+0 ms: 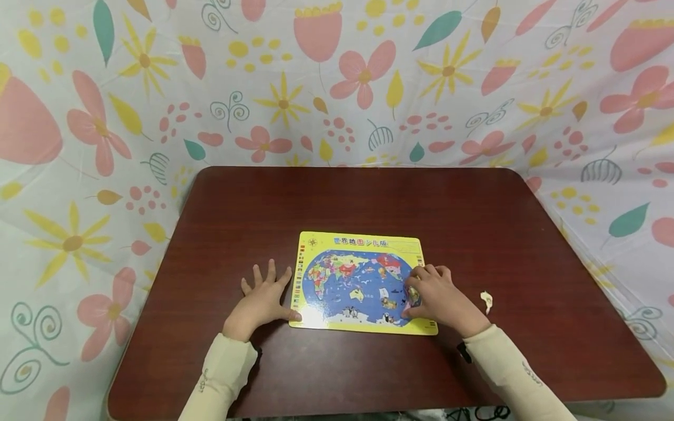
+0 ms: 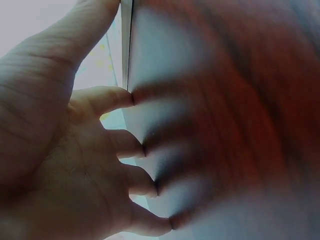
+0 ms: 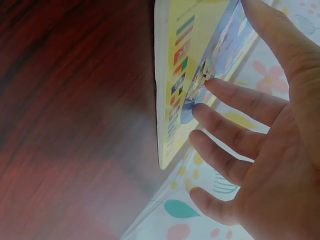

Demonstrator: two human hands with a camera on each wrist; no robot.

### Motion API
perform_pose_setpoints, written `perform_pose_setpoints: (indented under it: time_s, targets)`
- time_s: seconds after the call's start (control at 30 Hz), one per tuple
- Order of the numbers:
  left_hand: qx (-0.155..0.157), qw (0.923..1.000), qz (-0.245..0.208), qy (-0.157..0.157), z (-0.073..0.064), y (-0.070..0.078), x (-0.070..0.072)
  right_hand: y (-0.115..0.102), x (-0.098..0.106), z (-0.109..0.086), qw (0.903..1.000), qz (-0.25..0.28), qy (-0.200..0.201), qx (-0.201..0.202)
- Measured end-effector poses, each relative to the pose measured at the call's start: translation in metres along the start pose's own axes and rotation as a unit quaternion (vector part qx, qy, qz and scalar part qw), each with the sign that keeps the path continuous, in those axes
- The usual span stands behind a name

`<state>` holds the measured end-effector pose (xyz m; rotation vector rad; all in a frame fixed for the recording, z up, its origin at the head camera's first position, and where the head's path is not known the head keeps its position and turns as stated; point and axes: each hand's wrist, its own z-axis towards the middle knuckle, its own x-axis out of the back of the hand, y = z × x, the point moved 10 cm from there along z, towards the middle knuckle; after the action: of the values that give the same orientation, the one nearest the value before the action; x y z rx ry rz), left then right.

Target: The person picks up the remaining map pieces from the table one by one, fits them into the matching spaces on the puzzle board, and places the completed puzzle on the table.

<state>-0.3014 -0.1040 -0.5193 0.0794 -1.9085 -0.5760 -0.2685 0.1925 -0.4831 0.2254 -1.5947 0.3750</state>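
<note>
A yellow-bordered world map puzzle [image 1: 342,292] lies flat on the table, its blue map covered with coloured continents and small animals. My left hand [image 1: 260,304] rests at its left side, fingers spread on the tabletop and the thumb on the board's lower left edge. In the left wrist view, the fingertips [image 2: 145,150] touch the wood. Over the right part of the map, my right hand [image 1: 439,298] touches the surface with thumb and fingers apart around a colourful puzzle piece [image 1: 414,296]. The right wrist view shows the fingers [image 3: 235,100] loosely extended against the board.
A small pale loose piece [image 1: 487,302] lies on the table to the right of the right hand. The dark red-brown table [image 1: 358,199] has rounded corners. Floral cloth [image 1: 284,128] hangs behind and beside it. Black cables [image 1: 492,413] show below the front edge.
</note>
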Motion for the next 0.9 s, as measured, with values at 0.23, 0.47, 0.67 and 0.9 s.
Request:
perform_pose_setpoints:
  time_s: [0.23, 0.47, 0.67, 0.9]
  targets:
    - [0.0, 1.0, 0.004, -0.001, 0.001, -0.001, -0.001, 0.0, -0.001, -0.003, 1.0, 0.003, 0.002, 0.0]
    - [0.0, 1.0, 0.005, -0.001, 0.003, 0.0, -0.001, -0.001, 0.001, -0.007, 0.9999, -0.002, 0.012, 0.01]
    - [-0.002, 1.0, 0.009, -0.001, 0.001, 0.002, 0.001, 0.001, 0.003, -0.01, 0.9995, 0.013, 0.026, 0.01]
    - [-0.004, 0.9999, 0.01, -0.005, -0.001, 0.003, 0.001, 0.0, 0.001, -0.01, 0.9993, 0.025, 0.024, 0.013]
